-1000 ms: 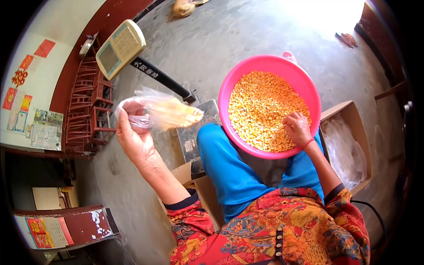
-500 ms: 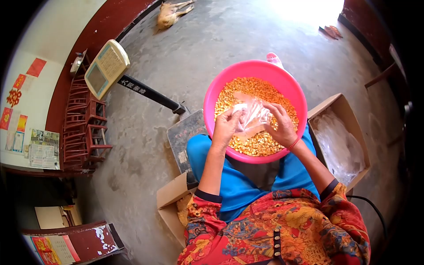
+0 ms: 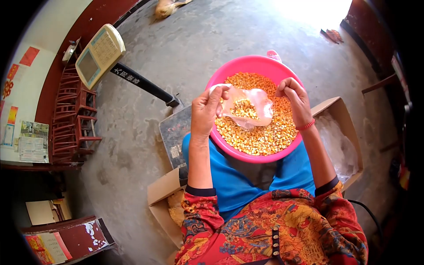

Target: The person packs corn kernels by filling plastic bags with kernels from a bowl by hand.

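Holding 1 translucent bag (image 3: pixel 256 98) (crinkled) over corn (image 3: pixel 265 142).

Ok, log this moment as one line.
left hand: holding clear bag | right hand: curled, over pink basin | corn kernels: in basin

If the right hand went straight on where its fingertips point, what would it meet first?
Probably the plastic bag, just left of the right hand; depth is unclear, so the corn kernels below might come first.
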`<state>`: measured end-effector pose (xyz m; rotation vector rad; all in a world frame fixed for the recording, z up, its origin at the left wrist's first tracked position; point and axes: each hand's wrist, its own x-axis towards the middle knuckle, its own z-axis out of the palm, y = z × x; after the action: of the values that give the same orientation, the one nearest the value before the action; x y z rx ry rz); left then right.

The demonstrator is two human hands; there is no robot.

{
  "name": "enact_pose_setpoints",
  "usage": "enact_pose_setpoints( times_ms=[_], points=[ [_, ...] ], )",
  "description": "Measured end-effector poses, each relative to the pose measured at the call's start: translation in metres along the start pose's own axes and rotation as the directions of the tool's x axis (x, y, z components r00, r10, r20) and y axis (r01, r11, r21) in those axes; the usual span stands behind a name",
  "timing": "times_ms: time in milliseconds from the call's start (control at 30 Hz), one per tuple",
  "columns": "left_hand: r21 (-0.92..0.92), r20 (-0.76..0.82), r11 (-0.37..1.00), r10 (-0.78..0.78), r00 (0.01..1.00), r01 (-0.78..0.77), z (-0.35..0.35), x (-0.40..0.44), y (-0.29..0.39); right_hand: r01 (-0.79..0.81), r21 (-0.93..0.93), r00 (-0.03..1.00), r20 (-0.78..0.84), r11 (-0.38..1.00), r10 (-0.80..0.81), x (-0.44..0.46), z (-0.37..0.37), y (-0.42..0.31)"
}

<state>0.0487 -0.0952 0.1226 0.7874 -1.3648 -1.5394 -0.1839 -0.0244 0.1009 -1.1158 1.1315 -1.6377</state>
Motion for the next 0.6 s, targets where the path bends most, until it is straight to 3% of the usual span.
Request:
enact_pose_setpoints(
  times_ms=[67, 133, 200, 233, 267, 333, 400, 433, 467, 500, 567, 600],
  points=[
    [0.028, 0.060, 0.999, 0.023, 0.998, -0.025, 0.009, 0.004, -0.001, 0.018, 0.009, 0.994, 0.108, 1.000, -0.019, -0.009, 0.025, -0.033],
    [0.012, 0.089, 1.000, 0.006, 0.996, -0.007, 0.019, 0.006, -0.004, 0.061, -0.128, 0.930, 0.367, 0.990, -0.010, -0.014, 0.043, -0.041],
    [-0.067, 0.112, 0.997, -0.025, 0.993, 0.033, 0.010, 0.007, -0.024, 0.370, -0.419, 0.828, 0.554, 0.830, -0.090, -0.010, 0.052, -0.022],
    [-0.147, 0.060, 0.988, -0.047, 0.997, 0.055, 0.005, 0.007, -0.036, 0.406, -0.641, 0.843, 0.537, 0.651, 0.002, -0.011, 0.049, -0.004],
    [-0.175, 0.037, 0.982, -0.064, 0.997, 0.070, -0.003, 0.006, -0.045, 0.407, -0.641, 0.842, 0.540, 0.651, 0.006, -0.011, 0.043, 0.009],
    [-0.233, -0.011, 0.968, -0.100, 0.995, 0.094, -0.021, 0.003, -0.061, 0.183, -0.938, 0.855, 0.300, 0.294, 0.423, -0.011, 0.024, 0.025],
    [0.004, -0.141, 0.985, -0.172, 0.975, 0.174, -0.036, 0.003, -0.070, 0.152, -0.979, 0.785, 0.202, 0.134, 0.586, -0.008, -0.001, 0.022],
    [0.002, -0.146, 0.996, -0.082, 0.986, 0.084, -0.031, 0.004, -0.073, 0.142, -0.983, 0.833, 0.182, 0.116, 0.523, -0.010, -0.012, 0.022],
    [-0.002, -0.149, 0.996, -0.087, 0.985, 0.088, -0.034, 0.004, -0.078, 0.127, -0.987, 0.876, 0.157, 0.096, 0.456, -0.013, -0.023, 0.020],
    [0.340, -0.035, 0.940, -0.022, 0.999, 0.033, -0.036, 0.004, -0.086, 0.181, -0.973, 0.915, 0.219, 0.142, 0.339, -0.016, -0.030, 0.016],
    [0.628, 0.096, 0.776, -0.002, 0.995, -0.060, -0.029, 0.002, -0.082, 0.115, -0.974, 0.930, 0.174, 0.194, 0.322, -0.010, -0.028, 0.000],
    [0.678, 0.102, 0.735, -0.122, 0.987, 0.021, -0.024, 0.001, -0.079, 0.107, -0.970, 0.946, 0.167, 0.219, 0.277, -0.008, -0.026, -0.004]
  ],
)
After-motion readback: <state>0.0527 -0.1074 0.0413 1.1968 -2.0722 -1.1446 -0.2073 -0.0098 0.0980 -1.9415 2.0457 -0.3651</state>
